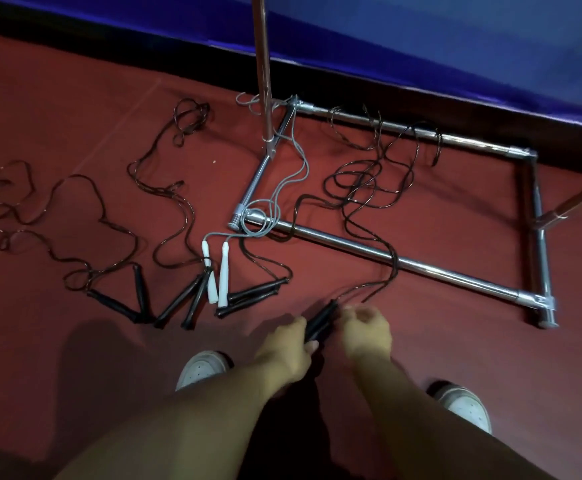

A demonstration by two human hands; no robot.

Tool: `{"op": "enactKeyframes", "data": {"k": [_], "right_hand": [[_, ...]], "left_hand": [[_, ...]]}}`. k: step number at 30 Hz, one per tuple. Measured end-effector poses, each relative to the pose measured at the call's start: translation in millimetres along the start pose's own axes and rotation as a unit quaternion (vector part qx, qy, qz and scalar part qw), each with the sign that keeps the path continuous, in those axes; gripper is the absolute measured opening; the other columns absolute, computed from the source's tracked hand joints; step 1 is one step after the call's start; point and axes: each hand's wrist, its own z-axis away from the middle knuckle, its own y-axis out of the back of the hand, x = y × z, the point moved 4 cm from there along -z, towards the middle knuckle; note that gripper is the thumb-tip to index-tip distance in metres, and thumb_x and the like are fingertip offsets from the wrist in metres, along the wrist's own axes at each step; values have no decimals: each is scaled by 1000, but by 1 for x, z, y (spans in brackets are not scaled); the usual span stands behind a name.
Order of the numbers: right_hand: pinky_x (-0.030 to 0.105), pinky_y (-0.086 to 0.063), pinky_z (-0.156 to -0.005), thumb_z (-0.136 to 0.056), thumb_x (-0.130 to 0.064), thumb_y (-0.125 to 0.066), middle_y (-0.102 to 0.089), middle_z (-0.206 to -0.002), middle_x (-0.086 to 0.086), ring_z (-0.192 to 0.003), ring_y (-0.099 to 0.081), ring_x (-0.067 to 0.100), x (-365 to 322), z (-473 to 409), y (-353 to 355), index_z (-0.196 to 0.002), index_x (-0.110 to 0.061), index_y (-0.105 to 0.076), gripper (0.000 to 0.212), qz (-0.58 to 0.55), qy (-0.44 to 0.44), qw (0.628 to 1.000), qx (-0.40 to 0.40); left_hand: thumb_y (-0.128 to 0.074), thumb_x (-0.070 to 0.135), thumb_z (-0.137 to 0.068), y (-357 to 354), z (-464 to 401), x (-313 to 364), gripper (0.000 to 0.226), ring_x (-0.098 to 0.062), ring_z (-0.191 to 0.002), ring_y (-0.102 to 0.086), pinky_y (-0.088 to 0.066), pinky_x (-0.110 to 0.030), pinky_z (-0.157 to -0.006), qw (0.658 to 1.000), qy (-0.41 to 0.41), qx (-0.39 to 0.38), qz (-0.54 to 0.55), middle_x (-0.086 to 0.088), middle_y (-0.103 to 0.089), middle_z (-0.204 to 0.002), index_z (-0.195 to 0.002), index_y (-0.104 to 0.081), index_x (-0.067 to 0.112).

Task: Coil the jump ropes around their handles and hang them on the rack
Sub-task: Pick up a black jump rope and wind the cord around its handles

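Note:
Several jump ropes lie on the red floor. My left hand (pixel 288 344) grips a pair of black handles (pixel 320 322) near the floor. Their dark rope (pixel 369 188) trails up over the rack's chrome base frame (pixel 456 273) in loose loops. My right hand (pixel 365 322) hovers at the handles' upper end where the rope leaves them; it is blurred, with curled fingers, and I cannot tell whether it holds the rope. A white-handled grey rope (pixel 223 275) lies to the left, looped around the frame's corner. More black-handled ropes (pixel 192 299) spread further left.
The rack's upright pole (pixel 263 64) rises from the frame's far left corner, and another pole (pixel 573 202) slants in at the right. A blue wall with a dark skirting (pixel 421 74) runs behind. My two white shoes (pixel 201 368) stand on the floor.

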Motion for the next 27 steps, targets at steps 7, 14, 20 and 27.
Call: {"op": "enactKeyframes", "data": {"k": [7, 14, 20, 27], "right_hand": [[40, -44, -98, -94, -52, -37, -71, -102, 6, -105, -60, 28, -125, 9, 76, -92, -14, -76, 54, 13, 221, 974, 48], [33, -46, -71, -101, -54, -38, -65, -70, 9, -69, -61, 27, -256, 43, 176, -80, -9, -66, 58, 67, 279, 957, -36], [35, -41, -88, -101, -52, -40, -70, -104, 8, -102, -61, 24, -331, 112, 246, -100, -13, -72, 50, 44, 395, 916, 58], [36, -42, -69, -91, -66, -48, -63, -65, 8, -60, -55, 22, -312, 138, 243, -75, -11, -64, 60, 6, 295, 951, -94]], "left_hand": [[-72, 20, -92, 115, 12, 84, 12, -19, -65, -62, -47, -29, -65, 978, -183, -19, 95, 1, -62, -71, -94, -62, 14], [-83, 20, -83, 260, 71, 180, 22, -17, -56, -63, -52, -30, -59, 962, -236, 8, 134, -2, -69, -63, -101, -74, 11], [-76, 13, -89, 316, 150, 247, 12, -13, -54, -62, -49, -21, -46, 918, -315, 17, 241, -8, -69, -71, -99, -72, 9], [-74, 7, -88, 298, 177, 238, 16, -14, -53, -61, -50, -21, -45, 898, -280, -34, 337, -12, -69, -73, -104, -70, 6]]}}
